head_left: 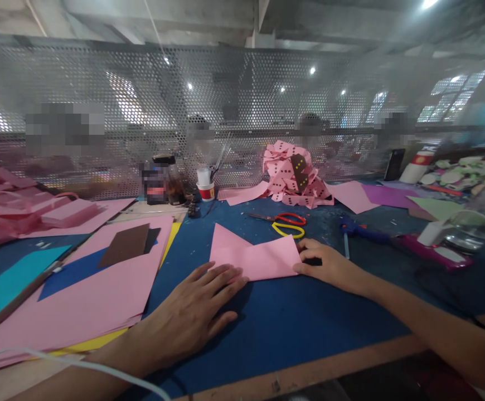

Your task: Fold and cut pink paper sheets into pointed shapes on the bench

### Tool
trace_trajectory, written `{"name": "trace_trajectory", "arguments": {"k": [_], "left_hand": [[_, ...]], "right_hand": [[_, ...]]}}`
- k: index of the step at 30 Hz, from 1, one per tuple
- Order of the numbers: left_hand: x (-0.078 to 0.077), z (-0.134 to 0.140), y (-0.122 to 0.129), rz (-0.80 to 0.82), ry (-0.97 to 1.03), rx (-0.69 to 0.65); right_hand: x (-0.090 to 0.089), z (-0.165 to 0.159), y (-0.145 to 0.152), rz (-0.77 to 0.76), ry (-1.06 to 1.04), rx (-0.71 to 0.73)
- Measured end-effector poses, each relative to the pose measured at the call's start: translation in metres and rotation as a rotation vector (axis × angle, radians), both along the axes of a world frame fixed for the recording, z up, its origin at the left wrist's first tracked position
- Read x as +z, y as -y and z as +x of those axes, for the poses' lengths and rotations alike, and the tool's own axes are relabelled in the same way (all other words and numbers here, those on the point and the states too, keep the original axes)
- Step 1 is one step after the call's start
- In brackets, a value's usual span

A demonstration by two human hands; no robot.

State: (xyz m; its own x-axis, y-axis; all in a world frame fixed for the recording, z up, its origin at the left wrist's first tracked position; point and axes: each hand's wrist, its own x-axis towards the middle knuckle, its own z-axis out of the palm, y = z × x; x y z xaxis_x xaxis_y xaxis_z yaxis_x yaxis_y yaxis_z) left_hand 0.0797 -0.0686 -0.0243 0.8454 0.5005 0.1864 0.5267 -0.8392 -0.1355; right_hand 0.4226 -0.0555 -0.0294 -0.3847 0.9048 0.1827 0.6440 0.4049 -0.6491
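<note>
a: where's the folded pink sheet (265, 259)?
b: on the blue mat (301, 328), mid-scene, between the two hands. a pointed flap stands out at its far left.
a: and the hands?
b: the left hand (204, 306) lies spread and loose, fingertips resting on the sheet's near left edge. the right hand (326, 267) has thumb and fingers at the right edge; whether they pinch it, i can't tell.
a: how would it handle?
b: light, i'd judge, fairly stiff for paper, quick to crease and easily slid. best taken by the edges, with a flat palm to steady the middle.
a: anything in the way?
b: the scissors (268, 218) lie just beyond, yellow handle near the far right corner. a stack of pink sheets (96, 301) crowds the left, and a white cable (100, 367) crosses by the left forearm.
a: farther off?
b: a dotted pink paper bundle (282, 167) at the far side, a paper cup (206, 191) left of it, and a blue tool (363, 231) to the right.
</note>
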Motion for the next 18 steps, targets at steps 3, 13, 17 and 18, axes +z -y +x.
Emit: {"name": "trace_trajectory", "arguments": {"k": [3,13,17,18], "left_hand": [[0.0001,0.0004,0.0009,0.000,0.018,0.008],[-0.0025,-0.0004,0.0018,0.003,0.004,0.031],[-0.0021,0.0001,0.0027,0.002,-0.020,0.050],[-0.0021,0.0001,0.0028,0.007,-0.020,0.052]], "right_hand": [[0.0018,-0.0006,0.0004,-0.013,0.010,-0.003],[-0.0033,-0.0019,-0.0002,0.047,0.075,-0.060],[-0.0044,-0.0023,-0.0002,0.061,0.077,-0.074],[-0.0041,-0.0021,0.0000,0.055,0.067,-0.077]]}}
